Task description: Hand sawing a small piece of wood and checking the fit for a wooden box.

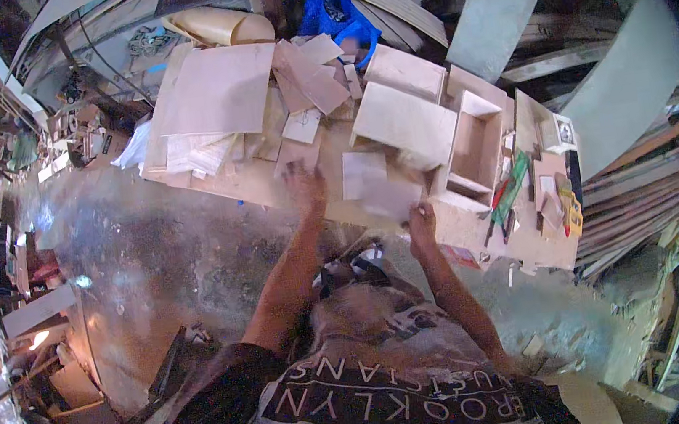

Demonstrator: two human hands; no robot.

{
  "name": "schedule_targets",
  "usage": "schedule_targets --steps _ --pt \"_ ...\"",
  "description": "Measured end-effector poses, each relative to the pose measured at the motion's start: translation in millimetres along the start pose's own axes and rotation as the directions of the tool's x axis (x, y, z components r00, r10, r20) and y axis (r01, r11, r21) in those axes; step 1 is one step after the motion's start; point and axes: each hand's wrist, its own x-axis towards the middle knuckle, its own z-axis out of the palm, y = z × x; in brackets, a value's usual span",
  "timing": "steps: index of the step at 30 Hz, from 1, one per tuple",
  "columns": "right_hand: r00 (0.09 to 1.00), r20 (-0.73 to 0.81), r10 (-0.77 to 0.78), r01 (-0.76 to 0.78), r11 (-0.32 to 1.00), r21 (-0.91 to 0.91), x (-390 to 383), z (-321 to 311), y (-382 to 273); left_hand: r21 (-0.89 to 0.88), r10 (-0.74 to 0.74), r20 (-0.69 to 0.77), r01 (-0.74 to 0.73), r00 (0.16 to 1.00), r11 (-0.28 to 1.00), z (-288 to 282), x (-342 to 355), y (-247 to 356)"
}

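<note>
My left hand (305, 186) is over the near edge of the workbench, fingers apart and slightly blurred, by a small thin brown board (297, 156). Nothing shows in its grasp. My right hand (422, 226) is closed at the near corner of a pale thin sheet (365, 177), which is partly smeared by motion. Just beyond the sheet lies a pale wooden box (405, 123) with a flat top. To its right an open-topped wooden box (476, 149) shows its hollow inside.
A large thin panel (214, 92) covers stacked sheets on the bench's left. Loose board scraps (310, 76) and a blue bag (328, 14) are at the back. Green and red tools (510, 187) lie at right. Long stacked boards (642, 192) stand beyond the bench.
</note>
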Motion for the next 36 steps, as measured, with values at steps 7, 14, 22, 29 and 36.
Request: schedule_targets --steps 7,14,22,29,36 --pt "0.955 0.287 -0.073 0.110 0.987 -0.117 -6 3 9 0.088 -0.127 0.176 0.113 0.976 0.990 -82 26 -10" --pt "0.977 0.198 -0.081 0.108 0.986 -0.130 -40 56 -56 -0.215 0.267 0.341 -0.202 0.901 0.955 -108 -5 -98" --pt "0.974 0.215 -0.074 0.073 0.997 0.010 -38 131 -20 -0.485 0.445 0.308 -0.264 0.841 0.833 -102 42 -160" --pt "0.968 0.221 -0.116 0.107 0.993 0.054 -41 160 8 -0.577 0.300 0.470 0.032 0.830 0.816 -99 38 -157" --pt "0.959 0.215 -0.182 0.214 0.967 -0.136 -30 193 1 -0.839 0.220 0.340 0.190 0.914 0.510 -49 31 -167"
